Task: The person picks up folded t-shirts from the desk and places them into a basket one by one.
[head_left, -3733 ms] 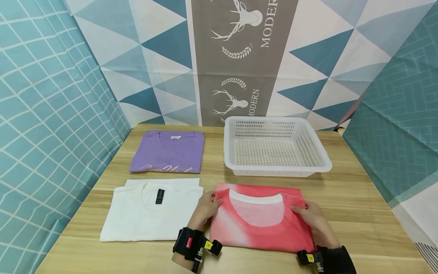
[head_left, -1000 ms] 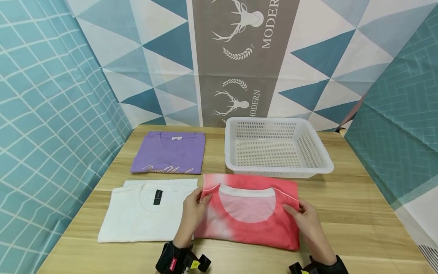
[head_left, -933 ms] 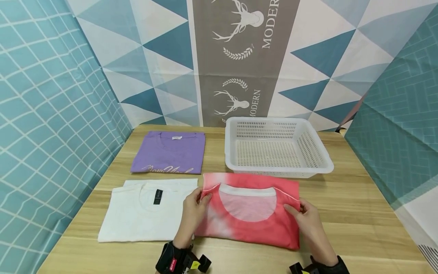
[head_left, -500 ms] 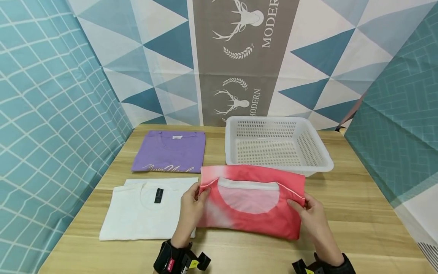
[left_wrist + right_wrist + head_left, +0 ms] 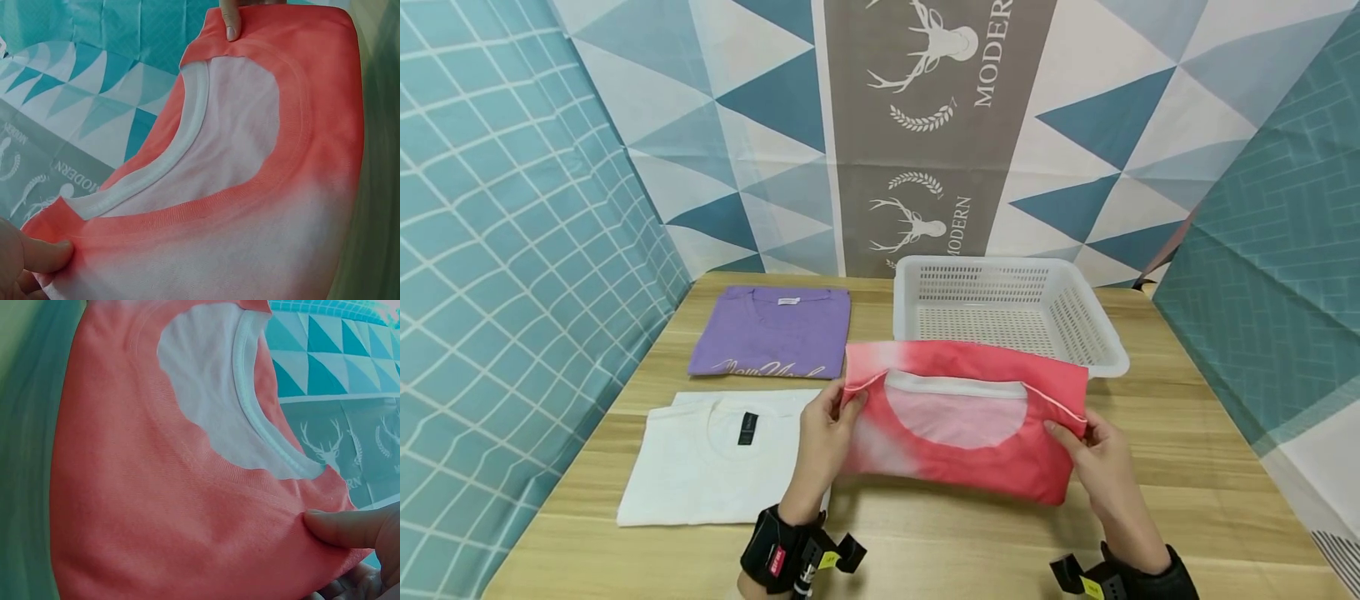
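A folded red-and-white T-shirt hangs between my two hands, collar side up, its back edge overlapping the front of the basket in the head view. My left hand pinches the shirt's left shoulder, thumb on top. At the other shoulder my right hand pinches the cloth the same way. In the left wrist view the white neckband of the T-shirt arcs between both thumbs. The right wrist view shows the T-shirt with my right thumb pressing near its collar; the other fingers are partly hidden beneath.
A white perforated basket stands at the back right of the wooden table, with nothing seen inside. A folded purple T-shirt lies at the back left. In front of it lies a folded white T-shirt, partly behind my left hand.
Both hands have lifted the red-and-white T-shirt off the table and carried it forward toward the basket. Its lower edge has risen; the purple and white shirts stay in place.
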The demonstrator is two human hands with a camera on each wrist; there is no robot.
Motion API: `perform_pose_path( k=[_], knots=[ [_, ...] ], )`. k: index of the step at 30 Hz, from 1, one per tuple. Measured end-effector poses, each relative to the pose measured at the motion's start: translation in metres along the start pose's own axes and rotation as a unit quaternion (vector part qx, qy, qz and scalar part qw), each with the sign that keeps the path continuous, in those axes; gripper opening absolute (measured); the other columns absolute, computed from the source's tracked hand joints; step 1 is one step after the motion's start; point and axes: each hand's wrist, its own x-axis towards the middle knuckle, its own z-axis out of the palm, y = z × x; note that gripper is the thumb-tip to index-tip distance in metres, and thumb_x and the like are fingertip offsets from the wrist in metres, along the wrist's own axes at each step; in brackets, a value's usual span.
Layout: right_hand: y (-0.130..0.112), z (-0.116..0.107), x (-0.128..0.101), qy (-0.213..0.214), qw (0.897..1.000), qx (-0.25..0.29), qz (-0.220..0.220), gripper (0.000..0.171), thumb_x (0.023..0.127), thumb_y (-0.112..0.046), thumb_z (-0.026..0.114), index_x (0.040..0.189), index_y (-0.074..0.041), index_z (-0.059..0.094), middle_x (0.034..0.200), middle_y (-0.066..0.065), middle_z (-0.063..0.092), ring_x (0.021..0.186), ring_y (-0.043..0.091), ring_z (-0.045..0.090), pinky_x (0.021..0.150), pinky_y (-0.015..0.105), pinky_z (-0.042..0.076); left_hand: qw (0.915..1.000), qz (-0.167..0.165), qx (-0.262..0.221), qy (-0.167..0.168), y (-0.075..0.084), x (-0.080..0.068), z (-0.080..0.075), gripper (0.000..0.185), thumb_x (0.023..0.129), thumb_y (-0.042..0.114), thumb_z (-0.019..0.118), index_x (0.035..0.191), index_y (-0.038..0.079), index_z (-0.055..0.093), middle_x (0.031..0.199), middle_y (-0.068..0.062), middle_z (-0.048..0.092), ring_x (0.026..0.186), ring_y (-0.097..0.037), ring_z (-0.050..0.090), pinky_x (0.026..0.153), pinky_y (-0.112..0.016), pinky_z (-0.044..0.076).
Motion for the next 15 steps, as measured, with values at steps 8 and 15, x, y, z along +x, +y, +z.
perform_pose_path(
  k=[8,15],
  knots=[
    [-0.007,-0.010,0.008,0.021,0.999,0.013,-0.029,0.031,0.090,-0.012,0.066,0.090,-0.042,0.060,0.079,-0.027,0.060,0.072,-0.005,0.056,0.064,0.011,0.049,0.9997,0.024,-0.010,-0.004,0.010,0.009,0.007,0.011,0.087,0.000,0.066,0.097,-0.005,0.066,0.077,-0.019,0.067,0.060,0.003,0.047,0.058,-0.013,0.038],
    [-0.016,-0.022,0.017,0.033,0.999,-0.001,-0.041,0.022,0.092,-0.016,0.064,0.100,-0.036,0.059,0.082,-0.029,0.059,0.075,-0.006,0.055,0.065,0.009,0.049,0.9989,0.029,-0.026,-0.027,0.020,0.020,0.012,0.016,0.089,0.002,0.064,0.103,-0.006,0.066,0.084,-0.021,0.068,0.066,0.001,0.051,0.062,-0.014,0.044]
  ],
)
